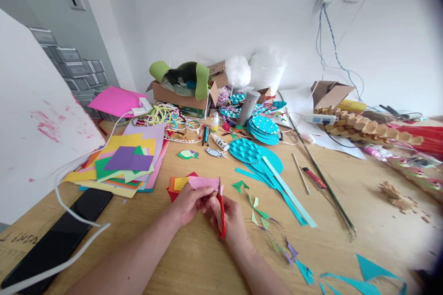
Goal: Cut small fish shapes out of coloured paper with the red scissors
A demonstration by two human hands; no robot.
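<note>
In the middle of the head view, my left hand (191, 203) pinches a piece of pink paper (203, 183). My right hand (230, 221) grips red-handled scissors (222, 219), their blades upright at the right end of the pink paper. The two hands almost touch. Small red, orange and yellow paper pieces (180, 184) lie on the table just beyond my left hand. Green paper scraps (240, 186) lie to the right of the scissors. Two paper fish rest farther back: a green one (188, 154) and a grey one (216, 152).
Stacked coloured paper (128, 159) and a black phone (65, 235) with a white cable lie left. Blue paper discs and strips (273, 161), a long stick (320, 173) and a red box cutter (314, 178) lie right. A grey thermos (248, 108) and cardboard box (180, 93) stand behind.
</note>
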